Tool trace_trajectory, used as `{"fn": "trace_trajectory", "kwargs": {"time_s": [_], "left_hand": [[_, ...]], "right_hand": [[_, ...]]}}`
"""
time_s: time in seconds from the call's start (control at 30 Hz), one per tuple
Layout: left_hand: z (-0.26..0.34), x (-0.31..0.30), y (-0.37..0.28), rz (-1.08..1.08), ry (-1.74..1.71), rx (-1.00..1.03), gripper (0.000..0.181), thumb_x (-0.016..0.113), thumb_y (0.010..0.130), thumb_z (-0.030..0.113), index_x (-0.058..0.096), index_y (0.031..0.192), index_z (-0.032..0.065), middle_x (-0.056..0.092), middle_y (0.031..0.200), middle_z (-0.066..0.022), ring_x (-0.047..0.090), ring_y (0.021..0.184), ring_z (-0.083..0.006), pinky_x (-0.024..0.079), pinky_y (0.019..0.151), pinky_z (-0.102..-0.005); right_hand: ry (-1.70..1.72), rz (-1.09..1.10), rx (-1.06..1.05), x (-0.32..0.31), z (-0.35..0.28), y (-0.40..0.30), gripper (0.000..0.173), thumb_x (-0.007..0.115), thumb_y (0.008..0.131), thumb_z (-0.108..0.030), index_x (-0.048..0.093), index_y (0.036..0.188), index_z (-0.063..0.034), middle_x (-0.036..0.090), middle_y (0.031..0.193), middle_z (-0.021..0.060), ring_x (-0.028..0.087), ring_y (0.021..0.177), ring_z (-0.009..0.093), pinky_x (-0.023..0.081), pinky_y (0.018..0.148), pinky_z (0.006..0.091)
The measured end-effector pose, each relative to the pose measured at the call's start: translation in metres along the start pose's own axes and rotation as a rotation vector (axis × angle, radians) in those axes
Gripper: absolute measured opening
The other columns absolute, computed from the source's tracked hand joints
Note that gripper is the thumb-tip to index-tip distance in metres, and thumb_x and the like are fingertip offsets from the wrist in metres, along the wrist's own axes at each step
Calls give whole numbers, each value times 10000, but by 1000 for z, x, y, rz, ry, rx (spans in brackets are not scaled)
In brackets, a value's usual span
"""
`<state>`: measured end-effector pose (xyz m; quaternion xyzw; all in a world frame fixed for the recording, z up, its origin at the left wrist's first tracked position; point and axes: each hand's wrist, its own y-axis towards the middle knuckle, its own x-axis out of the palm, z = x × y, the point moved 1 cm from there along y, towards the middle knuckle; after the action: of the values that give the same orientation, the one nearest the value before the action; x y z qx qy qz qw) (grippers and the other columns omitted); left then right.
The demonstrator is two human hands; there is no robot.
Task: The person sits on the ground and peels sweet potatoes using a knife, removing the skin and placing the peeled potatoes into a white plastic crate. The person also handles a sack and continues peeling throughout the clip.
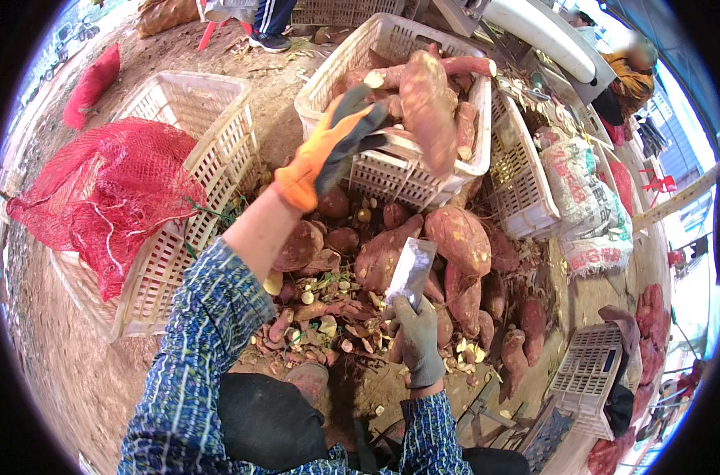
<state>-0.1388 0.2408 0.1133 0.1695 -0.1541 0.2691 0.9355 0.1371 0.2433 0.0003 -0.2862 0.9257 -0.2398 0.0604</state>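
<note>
My left hand (345, 133), in an orange glove with a dark palm, reaches over the near-left part of a white plastic crate (395, 169). Its fingers are spread, with nothing between them. Just right of the fingers, a large sweet potato (429, 110) is blurred by motion over the crate and its near rim. Other sweet potatoes (465, 127) lie inside, some with pale cut ends. My right hand (419, 344), in a grey glove, grips a broad-bladed knife (412, 270), blade pointing away from me. Beneath the blade is a pile of whole sweet potatoes (458, 237).
Cut scraps (360, 335) litter the ground before me. On the left, red mesh netting (117, 178) drapes over another crate (217, 172). A further crate (523, 172) and a woven sack (585, 202) stand at right. A person (630, 77) sits back right; another's leg (271, 21) shows at the top.
</note>
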Motion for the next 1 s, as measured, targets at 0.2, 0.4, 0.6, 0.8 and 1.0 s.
{"fn": "trace_trajectory", "kwargs": {"time_s": [0.2, 0.4, 0.6, 0.8, 1.0], "left_hand": [[-94, -147, -26, 320, 1550, -559, 794, 686, 788, 452, 396, 1403, 41, 489, 1349, -183, 523, 1194, -334, 437, 997, -419], [-132, -192, -33, 154, 1733, -814, 893, 665, 784, 515, 328, 1459, 37, 384, 1464, -221, 420, 1324, -342, 401, 1038, -431], [-63, -179, -77, 343, 867, -372, 716, 751, 710, 235, 494, 1331, -14, 530, 1325, -183, 514, 1215, -264, 385, 1033, -358], [-8, -109, -126, 69, 491, -377, 747, 820, 628, 163, 520, 1286, -24, 588, 1210, -100, 571, 1063, -179, 455, 935, -320], [-3, -45, -140, -277, 241, -412, 843, 825, 609, 139, 468, 1356, -22, 551, 1281, -103, 507, 1173, -160, 382, 1023, -316]], "right_hand": [[26, 61, 31, -1, -6, -7, 206, 570, 917, -200, 583, 1002, -13, 615, 749, 48, 511, 564, 88, 419, 508, 240], [-111, 26, 17, 10, 5, -7, 208, 575, 924, -192, 627, 992, -3, 636, 727, 34, 536, 564, 77, 421, 512, 236], [-413, 28, -148, 9, 19, 10, 240, 597, 889, -205, 628, 1033, -15, 640, 757, 97, 619, 696, 202, 496, 665, 355], [-644, 245, -754, 33, -36, 1, 239, 632, 882, -205, 638, 1048, -34, 652, 845, 166, 641, 709, 301, 513, 658, 393], [-1056, -9, -519, 39, -27, 34, 225, 611, 902, -228, 646, 1055, -67, 655, 824, 151, 636, 719, 289, 510, 670, 394]]}}
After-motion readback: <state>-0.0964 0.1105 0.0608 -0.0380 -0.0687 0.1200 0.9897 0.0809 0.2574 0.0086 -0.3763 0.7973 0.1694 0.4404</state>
